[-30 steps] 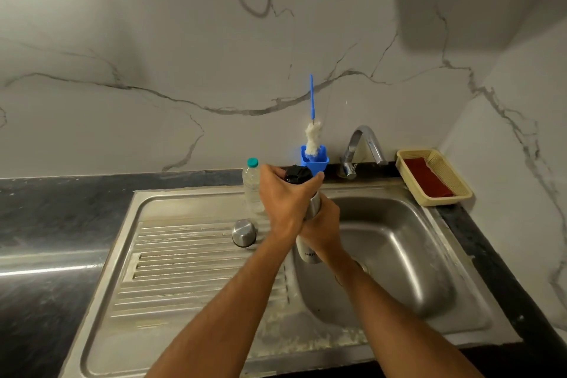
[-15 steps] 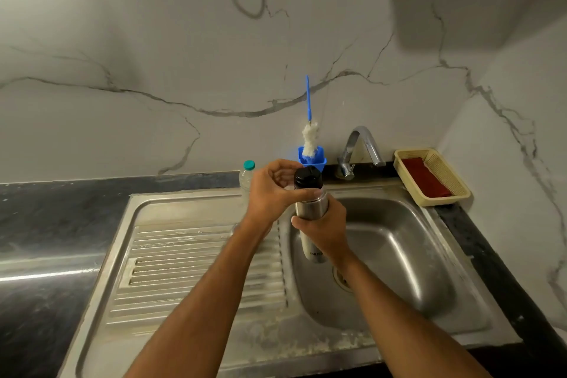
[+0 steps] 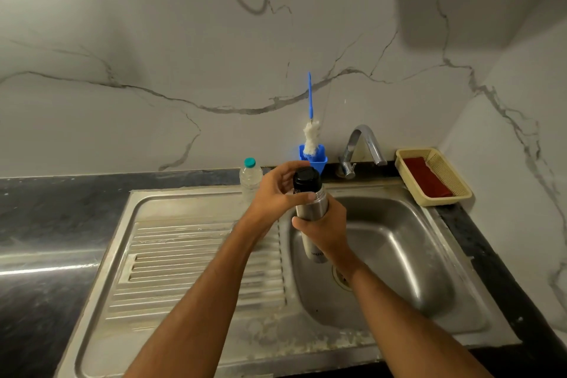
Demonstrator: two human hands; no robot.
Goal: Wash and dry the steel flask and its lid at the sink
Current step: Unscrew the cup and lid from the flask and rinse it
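Note:
The steel flask stands upright in the air over the left side of the sink basin. My right hand grips its body from the near side. A black cap sits on the flask's neck. My left hand curls around that cap from the left, with the thumb lying across the neck just below it. The lower end of the flask shows under my right wrist.
A ribbed drainboard lies left of the basin. Along the back edge stand a small plastic bottle, a blue holder with a bottle brush, and the tap. A yellow basket with a red cloth sits at the right.
My left hand has slid off the top of the flask to its left side, so the black cap now shows. A steel lid seen on the drainboard is now behind my left arm.

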